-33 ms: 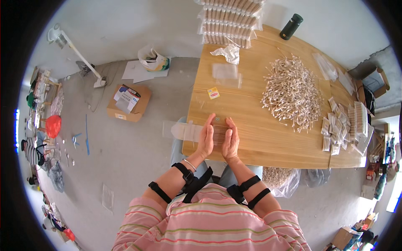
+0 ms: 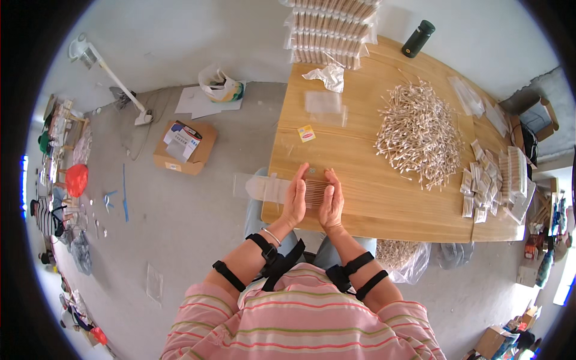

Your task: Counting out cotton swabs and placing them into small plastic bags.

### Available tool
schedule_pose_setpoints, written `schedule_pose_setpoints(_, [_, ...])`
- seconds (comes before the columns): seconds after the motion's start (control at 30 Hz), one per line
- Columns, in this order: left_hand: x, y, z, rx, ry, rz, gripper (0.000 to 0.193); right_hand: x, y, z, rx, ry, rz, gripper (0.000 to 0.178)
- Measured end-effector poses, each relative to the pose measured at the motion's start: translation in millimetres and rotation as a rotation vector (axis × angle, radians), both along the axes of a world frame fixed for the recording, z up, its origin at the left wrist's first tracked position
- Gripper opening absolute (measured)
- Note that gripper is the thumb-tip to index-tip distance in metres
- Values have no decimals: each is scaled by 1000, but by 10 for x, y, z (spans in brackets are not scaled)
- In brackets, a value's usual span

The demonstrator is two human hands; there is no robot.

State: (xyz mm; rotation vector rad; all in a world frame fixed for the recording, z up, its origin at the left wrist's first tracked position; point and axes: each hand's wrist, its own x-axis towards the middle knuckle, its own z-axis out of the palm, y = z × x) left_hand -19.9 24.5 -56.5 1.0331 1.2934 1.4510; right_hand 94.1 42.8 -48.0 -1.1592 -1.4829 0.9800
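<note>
The left hand (image 2: 295, 195) and right hand (image 2: 332, 203) flank a row of thin sticks (image 2: 316, 193) near the surface's (image 2: 378, 210) front edge. Their fingers (image 2: 301, 174) are extended; whether they clamp the sticks, I cannot tell

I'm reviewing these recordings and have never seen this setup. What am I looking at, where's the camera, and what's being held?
There's no machine: these are a person's bare hands. The view comes from a wide fisheye camera on the head, looking down, so straight edges bend near the rim. The left hand and right hand hold a row of thin sticks between them, at the near edge of a wooden table. Also on it are a large pile of cotton swabs, stacked clear bags of sticks, a small yellow packet and a dark bottle.
</note>
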Motion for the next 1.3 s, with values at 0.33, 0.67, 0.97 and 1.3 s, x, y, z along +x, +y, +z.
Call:
schedule_pose_setpoints(0.33, [-13,-44,44,40,59,-39,67,19,-33,-20,-1,9,53,51])
schedule_pose_setpoints(0.67, [-35,-45,22,1,55,-34,70,419,-75,30,160,-808,361,80])
schedule_pose_setpoints(0.97, [-87,-66,6,4,-70,-23,62,261,-138,150,191,-1141,418,100])
schedule_pose_setpoints(1.3, [-321,-620,381,114,1168,-502,59,279,-130,142,144,-1131,429,108])
